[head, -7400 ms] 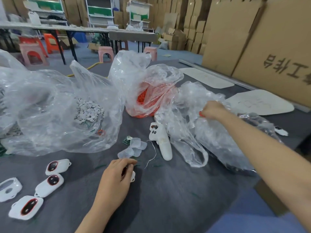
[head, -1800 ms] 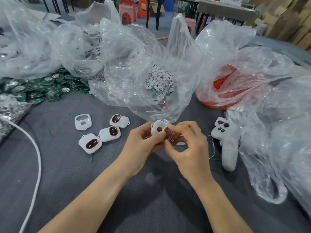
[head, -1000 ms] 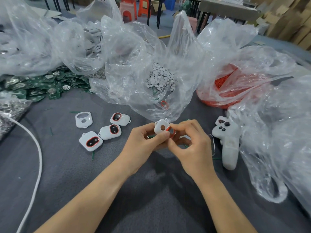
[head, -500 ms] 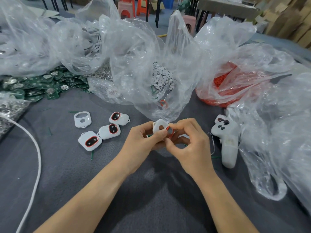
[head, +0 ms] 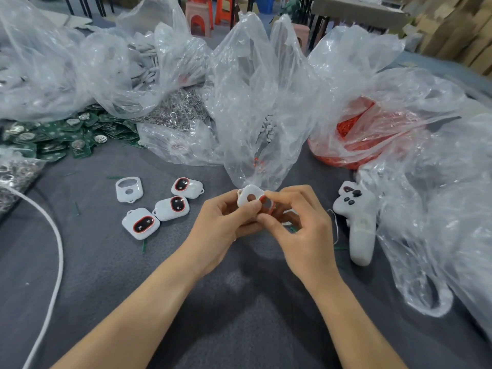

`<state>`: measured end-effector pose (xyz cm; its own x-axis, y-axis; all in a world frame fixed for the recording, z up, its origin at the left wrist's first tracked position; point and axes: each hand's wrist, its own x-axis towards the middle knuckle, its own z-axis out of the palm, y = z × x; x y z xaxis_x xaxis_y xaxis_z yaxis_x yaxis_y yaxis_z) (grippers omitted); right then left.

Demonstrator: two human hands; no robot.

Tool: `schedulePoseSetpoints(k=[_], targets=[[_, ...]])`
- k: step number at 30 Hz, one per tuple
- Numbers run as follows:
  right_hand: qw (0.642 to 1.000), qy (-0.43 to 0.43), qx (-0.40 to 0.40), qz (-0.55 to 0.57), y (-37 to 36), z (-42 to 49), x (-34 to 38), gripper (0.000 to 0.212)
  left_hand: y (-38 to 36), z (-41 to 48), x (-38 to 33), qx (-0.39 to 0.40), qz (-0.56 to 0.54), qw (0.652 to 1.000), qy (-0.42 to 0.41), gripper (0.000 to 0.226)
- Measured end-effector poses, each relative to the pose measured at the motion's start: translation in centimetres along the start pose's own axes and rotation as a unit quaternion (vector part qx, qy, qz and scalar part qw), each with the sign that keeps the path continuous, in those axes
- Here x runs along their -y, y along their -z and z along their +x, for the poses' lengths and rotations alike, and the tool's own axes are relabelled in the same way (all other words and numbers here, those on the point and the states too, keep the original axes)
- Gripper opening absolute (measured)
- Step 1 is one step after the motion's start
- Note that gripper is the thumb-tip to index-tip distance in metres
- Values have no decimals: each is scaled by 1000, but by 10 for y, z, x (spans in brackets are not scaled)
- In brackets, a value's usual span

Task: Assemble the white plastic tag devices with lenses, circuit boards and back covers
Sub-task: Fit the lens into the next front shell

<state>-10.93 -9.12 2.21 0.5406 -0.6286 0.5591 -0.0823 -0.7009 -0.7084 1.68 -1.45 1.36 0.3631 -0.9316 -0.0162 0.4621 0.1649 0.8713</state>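
Grey table (head: pixel 80 262): fingers (head: pixel 271 218) half-hide white shell (head: pixel 249 198).

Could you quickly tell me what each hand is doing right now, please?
Left hand: closed on the white tag shell.
Right hand: pinching a red-rimmed lens against it.

Grey tabletop (head: pixel 80 275). Left hand (head: pixel 221 230) and right hand (head: pixel 303 235) met above it, together pinching a white tag shell (head: pixel 249 198) with a red-rimmed lens (head: pixel 267 203) at its right edge. Three lensed tags (head: pixel 170 207) and one empty shell (head: pixel 129 189) lay left of the hands; white controller (head: pixel 358 219) to the right; green circuit boards (head: pixel 61 134) and clear plastic bags (head: pixel 261 102) behind.
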Motion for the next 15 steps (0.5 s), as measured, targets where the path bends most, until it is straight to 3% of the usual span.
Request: schedulePoseSetpoints(k=[6,15], targets=[[1000,-6,-10,24,1,0,-1,28,0,-2,-5,32,-27,999,12,24],[999,-33,6,38,0,0,-2,30,-3,-3,-6,17,-38,999,17,19]])
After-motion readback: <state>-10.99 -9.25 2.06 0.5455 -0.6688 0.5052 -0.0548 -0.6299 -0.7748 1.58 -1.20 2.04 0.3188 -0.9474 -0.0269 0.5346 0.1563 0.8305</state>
